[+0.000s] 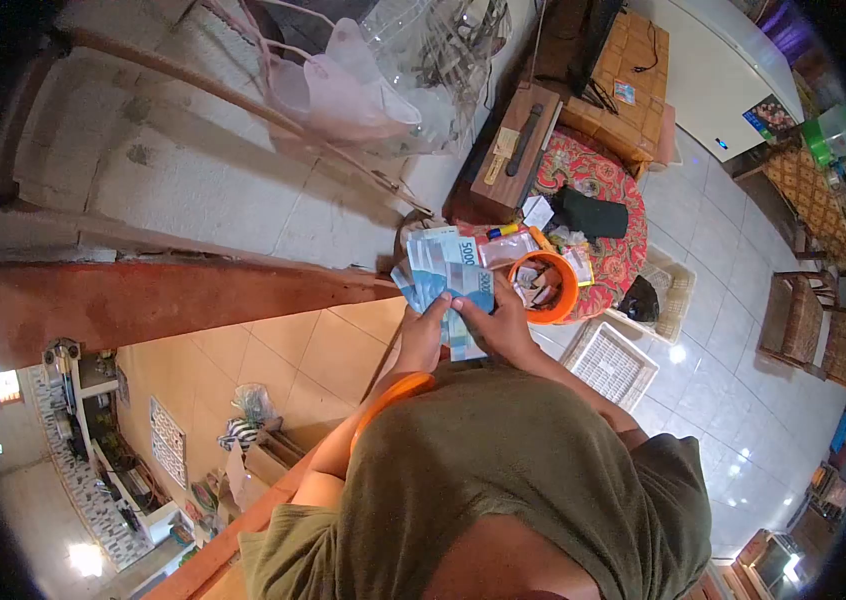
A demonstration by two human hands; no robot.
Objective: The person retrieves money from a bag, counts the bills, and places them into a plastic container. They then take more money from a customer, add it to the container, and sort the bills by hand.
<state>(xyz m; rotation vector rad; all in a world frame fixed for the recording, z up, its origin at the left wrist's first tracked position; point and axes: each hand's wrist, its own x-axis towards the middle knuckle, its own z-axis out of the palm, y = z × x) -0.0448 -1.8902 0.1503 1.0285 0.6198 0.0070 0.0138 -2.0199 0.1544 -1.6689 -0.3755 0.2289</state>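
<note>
Several blue banknotes [440,262] are fanned out between my two hands, with printed digits beginning 500 showing on some of them. My left hand [425,335] grips their lower left part, its thumb pressed on the notes. On the right side, my right hand [501,325] pinches them too, and the two thumbs nearly meet. The lower ends of some notes hang below the thumbs. Just right of my right hand, an orange tub [561,292] holds what look like crumpled papers or notes. An orange band or strap [383,405] lies by my left forearm.
A round table with a red patterned cloth [633,180] bears a dark green pouch [591,213] and small packets. White crates [611,362] stand on the tiled floor beneath. A reddish ledge [173,300] runs at left. Above hang pinkish plastic bags [343,85]. Wicker chairs [803,320] stand far right.
</note>
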